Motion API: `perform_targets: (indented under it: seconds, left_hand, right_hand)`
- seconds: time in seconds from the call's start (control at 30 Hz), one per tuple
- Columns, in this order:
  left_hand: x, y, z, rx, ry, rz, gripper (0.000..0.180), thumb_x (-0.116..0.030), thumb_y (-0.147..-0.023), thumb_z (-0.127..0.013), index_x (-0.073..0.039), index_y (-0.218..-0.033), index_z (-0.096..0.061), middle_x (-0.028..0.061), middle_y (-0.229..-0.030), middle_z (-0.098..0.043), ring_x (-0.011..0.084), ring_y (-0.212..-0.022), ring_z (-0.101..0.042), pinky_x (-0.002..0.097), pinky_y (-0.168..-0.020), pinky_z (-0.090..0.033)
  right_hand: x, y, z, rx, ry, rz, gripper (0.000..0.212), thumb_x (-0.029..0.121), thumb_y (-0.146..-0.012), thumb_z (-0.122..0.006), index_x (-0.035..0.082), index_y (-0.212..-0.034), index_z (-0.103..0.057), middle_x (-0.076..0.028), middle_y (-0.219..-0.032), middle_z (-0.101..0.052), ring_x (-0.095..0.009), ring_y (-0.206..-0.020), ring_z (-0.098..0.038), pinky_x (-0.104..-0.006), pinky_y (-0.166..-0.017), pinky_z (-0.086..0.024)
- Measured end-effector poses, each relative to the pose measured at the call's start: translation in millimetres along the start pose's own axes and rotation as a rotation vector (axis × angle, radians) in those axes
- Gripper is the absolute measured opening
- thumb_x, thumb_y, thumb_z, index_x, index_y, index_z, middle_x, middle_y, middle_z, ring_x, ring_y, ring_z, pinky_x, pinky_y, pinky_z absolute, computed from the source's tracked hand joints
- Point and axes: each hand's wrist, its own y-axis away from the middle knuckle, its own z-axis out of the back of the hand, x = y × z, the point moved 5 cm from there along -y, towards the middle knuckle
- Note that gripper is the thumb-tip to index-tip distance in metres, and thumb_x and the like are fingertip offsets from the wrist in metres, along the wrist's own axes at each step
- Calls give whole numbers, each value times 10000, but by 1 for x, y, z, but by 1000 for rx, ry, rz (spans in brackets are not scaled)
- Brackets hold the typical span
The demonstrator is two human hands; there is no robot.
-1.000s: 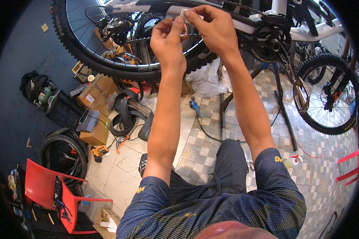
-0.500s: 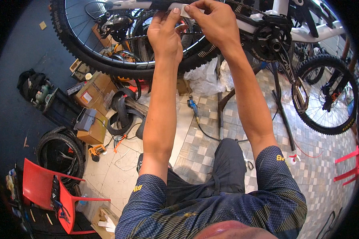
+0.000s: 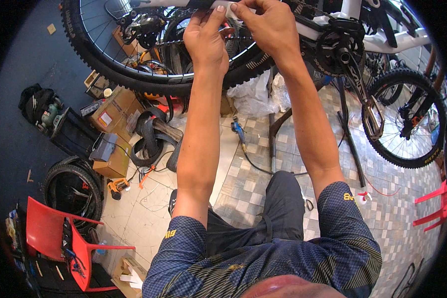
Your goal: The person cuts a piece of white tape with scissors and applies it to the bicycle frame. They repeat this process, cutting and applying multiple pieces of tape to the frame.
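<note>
At the top edge, my left hand (image 3: 203,42) is closed around the white rear frame tube (image 3: 164,3) of a bicycle, its thumb pressed on top. A black section (image 3: 199,4) covers the tube there. Just right of that thumb, my right hand (image 3: 273,30) pinches a small white strip (image 3: 230,14) between thumb and forefinger, against the tube. My fingers hide part of the strip. Below the hands are the chain (image 3: 243,37) and the large knobby rear tyre (image 3: 134,79). The crank and chainring (image 3: 340,54) are to the right.
Worn tyres (image 3: 146,141), cardboard boxes (image 3: 116,109) and an orange power tool (image 3: 117,187) lie at left. A red chair (image 3: 47,228) stands lower left. A blue air tool (image 3: 237,130) with a hose lies on the floor beside stand legs (image 3: 350,144). Another bicycle wheel (image 3: 407,119) is at right.
My right hand has shifted slightly, its thumb and forefinger closer to the tube, and less of the white strip shows. My left hand keeps nearly the same place. The view has tilted a little.
</note>
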Motion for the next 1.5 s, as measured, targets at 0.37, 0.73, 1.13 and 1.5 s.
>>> perform_targets:
  seconds: [0.37,0.73,1.13,1.5]
  left_hand:
    - [4,-4,4,-20,-27,-13,215,-168,-899,-763,-103,-1077,-660,1,-967,-696,147,-867,-623,360,-727,-509]
    - [3,-3,4,-53,-55,-11,222,-171,-893,-772,-104,-1073,-662,0,-965,-697,142,-866,-625,347,-711,-509]
    - [3,-2,1,-47,-31,-18,221,-163,-893,-769,-112,-1078,-659,-2,-981,-702,139,-884,-629,356,-725,-499]
    - [-1,-2,-3,-59,14,-19,229,-125,-888,-778,-82,-1078,-656,14,-979,-707,140,-872,-643,333,-727,-509]
  right_hand:
    - [0,0,0,-7,14,-24,250,216,-920,-688,-25,-872,-732,-75,-630,-668,-114,-553,-613,-304,-529,-471]
    - [0,0,0,-15,22,-16,255,219,-918,-688,-27,-872,-734,-80,-637,-672,-123,-559,-619,-305,-537,-474]
    - [3,1,1,-19,43,7,262,228,-916,-691,-28,-880,-735,-93,-642,-677,-140,-566,-634,-318,-551,-488]
    - [2,0,1,-53,92,10,272,249,-896,-702,-21,-881,-738,-118,-657,-681,-171,-589,-654,-340,-582,-504]
